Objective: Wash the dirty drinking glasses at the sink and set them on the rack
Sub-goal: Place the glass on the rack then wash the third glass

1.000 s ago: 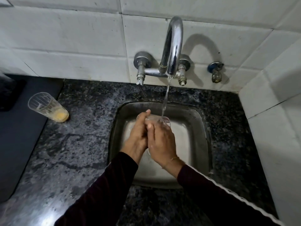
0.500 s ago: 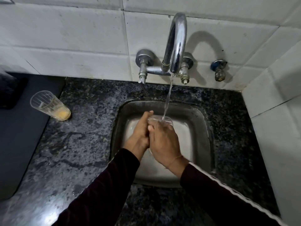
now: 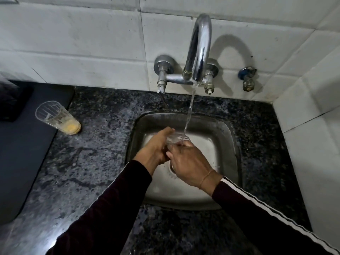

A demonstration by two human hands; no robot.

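Note:
Over the steel sink (image 3: 228,144) I hold a clear drinking glass (image 3: 175,139) under the running water from the tap (image 3: 199,52). My left hand (image 3: 156,148) grips the glass from the left side. My right hand (image 3: 189,162) wraps around it from the right, and its fingers hide most of the glass. The stream lands at the glass rim by my right fingers. A second glass (image 3: 58,118) with yellow residue at its bottom stands on the counter to the left.
Dark speckled granite counter (image 3: 88,162) surrounds the sink. A dark mat (image 3: 24,144) lies at the far left. White tiled walls stand behind and on the right. A small valve (image 3: 247,78) juts from the wall right of the tap.
Both hands stay on the glass under the stream. My left fingers have shifted slightly along the rim. The view has tilted a little.

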